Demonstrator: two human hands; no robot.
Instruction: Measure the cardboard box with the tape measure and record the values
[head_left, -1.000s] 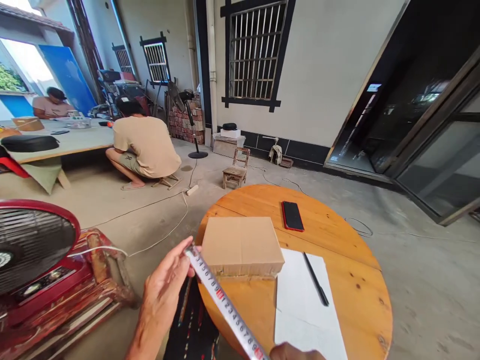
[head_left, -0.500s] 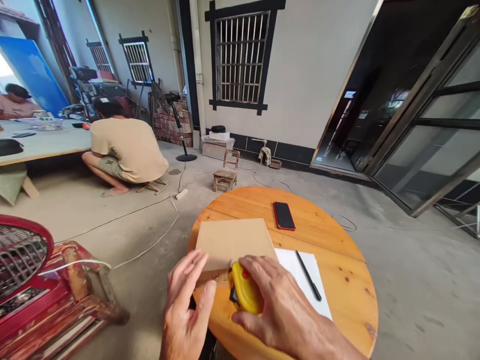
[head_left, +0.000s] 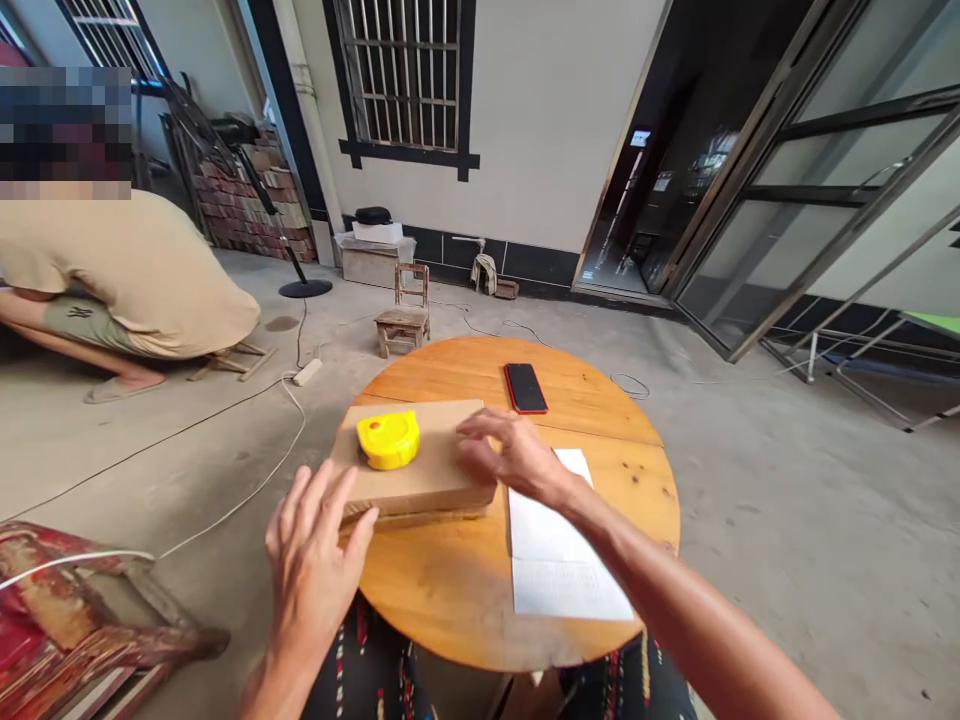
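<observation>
A flat cardboard box (head_left: 420, 470) lies on the left part of a round wooden table (head_left: 465, 590). On the box's top sits a yellow tape measure (head_left: 388, 439), with no hand on it. My left hand (head_left: 311, 560) is open, fingers spread, and its fingertips touch the box's near left corner. My right hand (head_left: 510, 455) rests over the box's right end with loosely bent fingers and holds nothing that I can see. A white sheet of paper (head_left: 555, 565) lies right of the box, partly under my right forearm. A red-edged phone (head_left: 525, 387) lies at the table's far side.
A person in a beige shirt (head_left: 127, 270) squats on the floor at the left. A small wooden chair (head_left: 403, 315) stands beyond the table, with cables (head_left: 247, 400) across the concrete floor. A red metal frame (head_left: 82, 610) is at the lower left. Glass doors (head_left: 795, 220) stand open at the right.
The tape has been retracted and the yellow tape measure set down on the box. My right hand let go of it and moved right. The view turned right.
</observation>
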